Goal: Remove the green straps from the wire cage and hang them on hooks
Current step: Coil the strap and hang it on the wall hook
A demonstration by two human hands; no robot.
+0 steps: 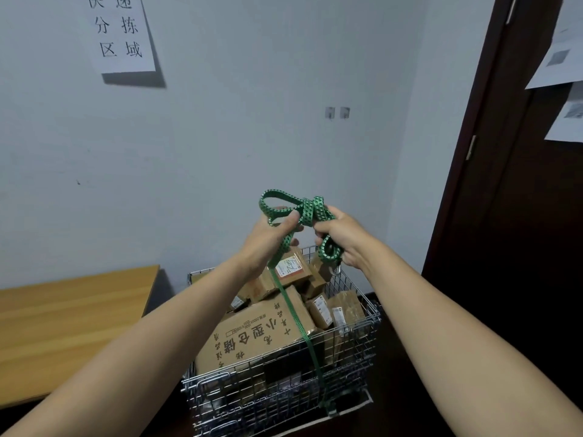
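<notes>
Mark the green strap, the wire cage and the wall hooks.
green strap (310, 211): head view, on the coiled bundle at its top.
wire cage (239, 395): head view, on the front mesh wall.
wall hooks (330, 112): head view, on the left hook's plate.

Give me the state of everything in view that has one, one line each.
Green woven elastic strap: partly coiled, its tail running down to the cage's near side.
Silver wire cage: open-topped, full of brown cardboard boxes.
Two small metal wall hooks: bare.
Left hand: grips the strap's loop.
Right hand: grips the coiled strap.
</notes>
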